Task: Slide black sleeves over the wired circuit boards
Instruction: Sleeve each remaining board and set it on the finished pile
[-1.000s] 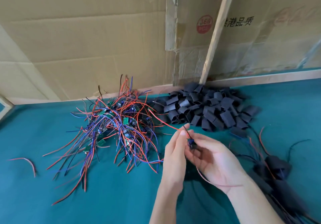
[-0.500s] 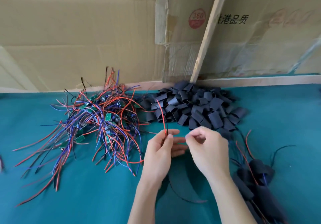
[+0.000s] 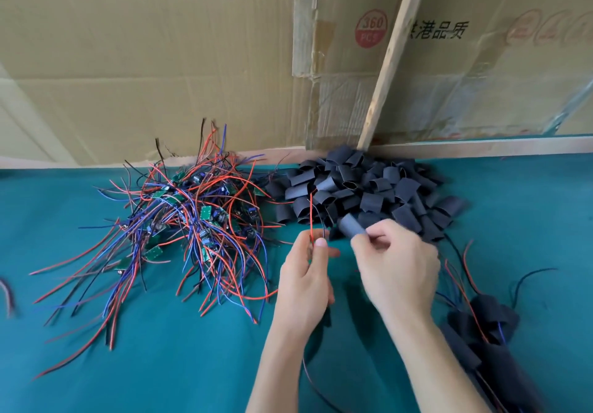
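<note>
Two hands are meeting above the green surface (image 3: 96,364): my left hand (image 3: 305,287) is pinching red and black wires (image 3: 311,217) upright (board hidden), while my right hand (image 3: 396,268) grip is holding a black sleeve (image 3: 351,225), mouth toward them for threading.

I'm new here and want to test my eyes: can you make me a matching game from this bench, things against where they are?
Things:
1. tangle of wired boards
2. heap of loose sleeves
3. finished sleeved pieces
4. single sleeve

Places:
A. pinched in the right hand
B. near right of the cloth
C. left of the cloth
D. far side, by the wooden slat

Pairs: 1-C, 2-D, 3-B, 4-A
</note>
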The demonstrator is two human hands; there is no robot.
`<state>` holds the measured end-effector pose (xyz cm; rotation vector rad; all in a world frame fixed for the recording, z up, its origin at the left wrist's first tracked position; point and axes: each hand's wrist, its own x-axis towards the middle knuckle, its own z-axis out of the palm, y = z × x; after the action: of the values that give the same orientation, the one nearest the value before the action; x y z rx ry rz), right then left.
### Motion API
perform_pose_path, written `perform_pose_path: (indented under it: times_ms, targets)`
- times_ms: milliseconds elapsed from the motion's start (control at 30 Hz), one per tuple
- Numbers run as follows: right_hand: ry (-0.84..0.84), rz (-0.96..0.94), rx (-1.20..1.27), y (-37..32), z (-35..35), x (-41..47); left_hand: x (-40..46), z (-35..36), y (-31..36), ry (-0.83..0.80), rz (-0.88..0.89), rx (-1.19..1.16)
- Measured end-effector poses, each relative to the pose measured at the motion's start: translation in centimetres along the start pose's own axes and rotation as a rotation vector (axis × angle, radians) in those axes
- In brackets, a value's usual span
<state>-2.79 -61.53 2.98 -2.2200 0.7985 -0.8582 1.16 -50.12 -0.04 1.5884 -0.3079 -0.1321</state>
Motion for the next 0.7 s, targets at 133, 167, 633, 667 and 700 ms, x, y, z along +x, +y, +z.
perform_pose_path:
  times_ms: [133,167,633,667,700]
  targets:
    - [-0.218,-0.089,0.226,-0.9,0.6,-3.1,0.0,-0.1,0.0,0.027,-0.013,-0.018]
    - [-0.273,-0.047,0.311,-0.8,0.7,-3.1,0.0,-0.2,-0.1,0.027,-0.012,-0.015]
    - [-0.703,0.418,0.956,-0.6,0.5,-2.0,-3.7,-1.4,0.3,-0.008,0.017,0.005]
    - [-0.722,0.412,0.968,-0.5,0.5,-2.0,-4.4,-1.5,0.3,-0.002,0.024,0.013]
    - [-0.744,0.395,0.966,-0.5,0.5,-2.0,-5.2,-1.7,0.2,0.006,0.026,0.013]
